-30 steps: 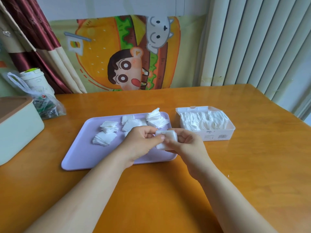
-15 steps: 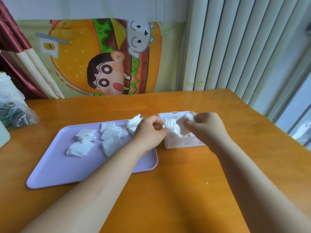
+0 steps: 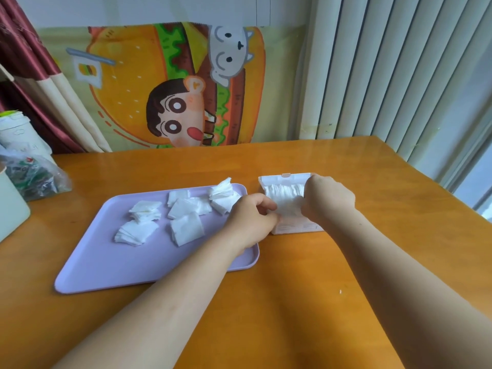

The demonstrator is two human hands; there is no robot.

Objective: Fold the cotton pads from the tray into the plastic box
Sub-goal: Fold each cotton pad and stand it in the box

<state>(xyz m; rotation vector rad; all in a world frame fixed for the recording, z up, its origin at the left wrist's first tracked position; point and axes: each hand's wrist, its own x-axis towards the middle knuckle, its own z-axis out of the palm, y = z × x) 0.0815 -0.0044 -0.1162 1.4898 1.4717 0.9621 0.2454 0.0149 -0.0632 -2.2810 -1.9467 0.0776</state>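
A lilac tray (image 3: 106,262) lies on the orange wooden desk (image 3: 292,302), left of centre. Loose cotton pads (image 3: 186,227) are scattered over its far half: small stacks at the left, flat single squares in the middle, and a fanned bunch at the far right corner.

Just beside the tray's right edge stands the white plastic box (image 3: 292,227), open at the top. A packed row of white pads (image 3: 285,195) stands on edge inside it.

Both bare forearms reach in from the near side. The left hand (image 3: 250,219) is over the tray's right rim, at the box's near left corner. Its fingers (image 3: 262,206) are curled, with the tips against the pads at that end of the row. Whether they pinch a pad or only touch it cannot be told. The right hand (image 3: 328,201) covers the right part of the box, knuckles up. It is bent down into the row and its tips are hidden, so its hold cannot be told either.

At the far left of the desk are a crumpled plastic bag (image 3: 34,177), a white tub (image 3: 18,131) behind it, and the corner of a cream container (image 3: 10,209). A cartoon burger poster (image 3: 173,83) hangs on the far wall, with a dark red curtain (image 3: 32,62) to its left and pale vertical blinds (image 3: 399,70) to its right.
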